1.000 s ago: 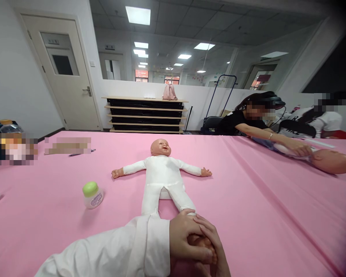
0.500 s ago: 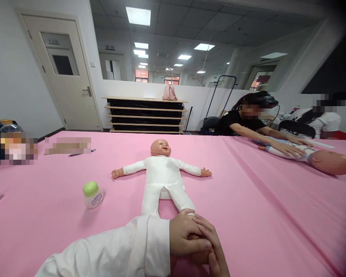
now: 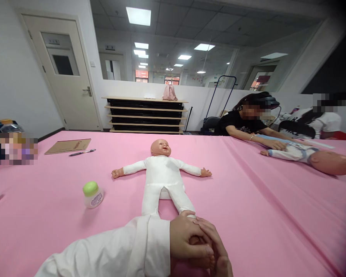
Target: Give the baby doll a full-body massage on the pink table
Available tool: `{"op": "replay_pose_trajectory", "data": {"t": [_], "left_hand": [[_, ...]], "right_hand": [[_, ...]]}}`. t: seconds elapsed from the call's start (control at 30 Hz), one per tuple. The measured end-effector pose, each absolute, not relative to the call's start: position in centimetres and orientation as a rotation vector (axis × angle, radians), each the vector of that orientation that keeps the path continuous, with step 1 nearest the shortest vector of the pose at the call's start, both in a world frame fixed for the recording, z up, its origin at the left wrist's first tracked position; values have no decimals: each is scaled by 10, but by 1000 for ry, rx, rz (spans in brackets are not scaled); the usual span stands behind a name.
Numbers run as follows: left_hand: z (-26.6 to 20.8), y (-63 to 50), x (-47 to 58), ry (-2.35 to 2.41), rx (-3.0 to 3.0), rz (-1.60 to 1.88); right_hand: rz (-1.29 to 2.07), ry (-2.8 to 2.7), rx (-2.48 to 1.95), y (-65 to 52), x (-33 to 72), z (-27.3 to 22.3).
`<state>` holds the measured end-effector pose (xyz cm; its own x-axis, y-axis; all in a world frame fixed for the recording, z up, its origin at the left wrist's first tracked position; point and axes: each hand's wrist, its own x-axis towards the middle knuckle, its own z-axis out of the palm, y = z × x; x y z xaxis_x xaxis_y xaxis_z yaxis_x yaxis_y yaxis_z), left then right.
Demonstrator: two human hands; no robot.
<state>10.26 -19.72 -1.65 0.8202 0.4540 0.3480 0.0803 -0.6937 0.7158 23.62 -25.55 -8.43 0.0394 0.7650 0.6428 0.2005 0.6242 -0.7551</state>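
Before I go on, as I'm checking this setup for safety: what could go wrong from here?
The bald baby doll with a white cloth body might slide if the left hand and right hand pull hard on its foot. The squat translucent jar with a green lid stands beyond the white fabric sleeve; a leftward sweep could knock it over.
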Motion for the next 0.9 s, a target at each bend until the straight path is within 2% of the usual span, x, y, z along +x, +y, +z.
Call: {"op": "replay_pose_trajectory", "data": {"t": [0.37,0.7,0.9], "left_hand": [[-31,-197,106,408,2517,479],[-25,-202,107,430,2728,249],[-30,-203,108,457,2750,279]], "right_hand": [[684,-1485,-818,-260,230,-77],[560,-1654,-877,-260,233,-70],[525,-1686,-878,-260,233,-68]]}}
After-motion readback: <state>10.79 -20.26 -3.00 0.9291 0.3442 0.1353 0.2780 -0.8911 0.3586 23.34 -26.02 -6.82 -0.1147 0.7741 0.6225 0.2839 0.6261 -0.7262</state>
